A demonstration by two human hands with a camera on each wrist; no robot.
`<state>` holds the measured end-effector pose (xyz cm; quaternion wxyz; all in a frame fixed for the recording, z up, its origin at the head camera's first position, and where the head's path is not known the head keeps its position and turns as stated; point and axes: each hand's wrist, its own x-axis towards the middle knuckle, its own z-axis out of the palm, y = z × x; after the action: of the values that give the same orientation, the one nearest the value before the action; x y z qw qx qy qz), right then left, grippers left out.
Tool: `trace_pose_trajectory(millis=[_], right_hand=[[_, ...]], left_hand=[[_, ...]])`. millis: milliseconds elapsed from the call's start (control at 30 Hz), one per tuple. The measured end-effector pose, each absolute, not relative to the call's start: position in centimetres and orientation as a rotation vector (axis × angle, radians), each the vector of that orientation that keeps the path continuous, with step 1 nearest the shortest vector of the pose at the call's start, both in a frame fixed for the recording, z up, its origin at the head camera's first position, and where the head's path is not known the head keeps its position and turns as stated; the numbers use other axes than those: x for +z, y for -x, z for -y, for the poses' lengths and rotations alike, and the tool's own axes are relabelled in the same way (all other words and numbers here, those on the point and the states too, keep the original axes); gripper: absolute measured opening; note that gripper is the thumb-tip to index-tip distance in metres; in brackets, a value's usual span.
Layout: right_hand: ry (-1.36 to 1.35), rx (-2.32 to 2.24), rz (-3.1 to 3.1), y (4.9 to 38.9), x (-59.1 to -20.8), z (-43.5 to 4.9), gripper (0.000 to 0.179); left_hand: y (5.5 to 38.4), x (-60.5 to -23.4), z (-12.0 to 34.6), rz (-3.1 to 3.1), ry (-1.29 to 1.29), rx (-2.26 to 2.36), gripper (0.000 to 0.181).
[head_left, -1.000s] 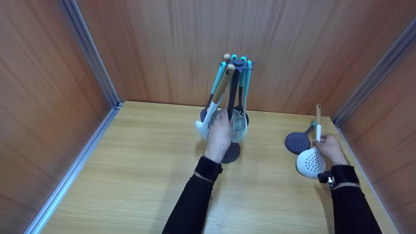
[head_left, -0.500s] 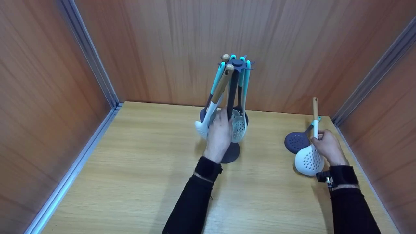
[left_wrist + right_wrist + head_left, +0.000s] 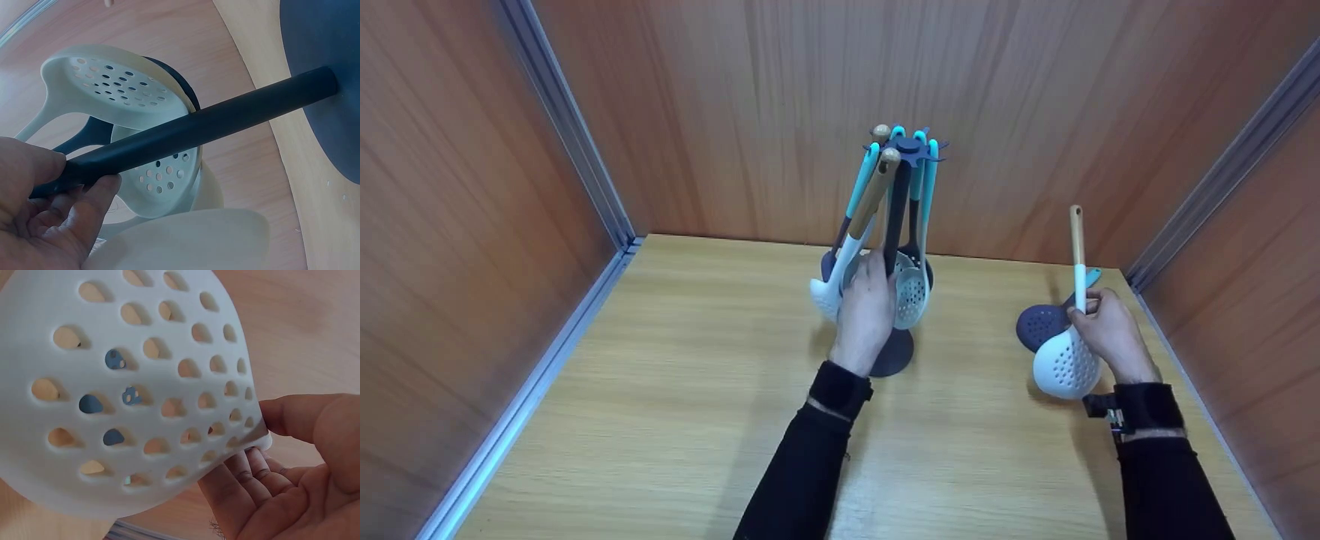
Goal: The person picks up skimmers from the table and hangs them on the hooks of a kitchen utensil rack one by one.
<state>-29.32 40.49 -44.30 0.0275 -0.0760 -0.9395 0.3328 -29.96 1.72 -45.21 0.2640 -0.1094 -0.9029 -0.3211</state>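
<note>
My left hand (image 3: 867,315) grips the dark post (image 3: 214,132) of a utensil stand low down, fingers curled round it. Around the stand's hooked top (image 3: 910,147) hang several utensils, among them a white ladle (image 3: 826,294) with a wooden handle and a pale slotted spoon (image 3: 911,296). At the right, my right hand (image 3: 1112,334) pinches a white skimmer (image 3: 1065,365) where its handle meets the perforated head. The skimmer's wooden handle end points up, and its head hangs lowest. Behind it lies a dark skimmer (image 3: 1041,326) with a turquoise handle end, partly covered by the white one.
The stand's round dark base (image 3: 894,354) sits on the light wooden table (image 3: 697,390). Wood-grain panels rise at the back (image 3: 720,120), at the left and close beside my right arm, with metal strips (image 3: 577,127) at their corners.
My right hand has moved up and slightly left with the white skimmer, uncovering more of the turquoise handle behind it. My left hand keeps its grip on the post, and the stand stays put.
</note>
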Motion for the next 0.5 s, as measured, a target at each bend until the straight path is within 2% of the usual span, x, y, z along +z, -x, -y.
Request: trace_pose_trajectory(millis=[500], right_hand=[[0.21, 1.072, 2.895, 28.6, -42.9, -38.5, 0.065]], left_hand=[[30.2, -45.2, -1.6, 2.49, 0.28, -0.878, 0.038]])
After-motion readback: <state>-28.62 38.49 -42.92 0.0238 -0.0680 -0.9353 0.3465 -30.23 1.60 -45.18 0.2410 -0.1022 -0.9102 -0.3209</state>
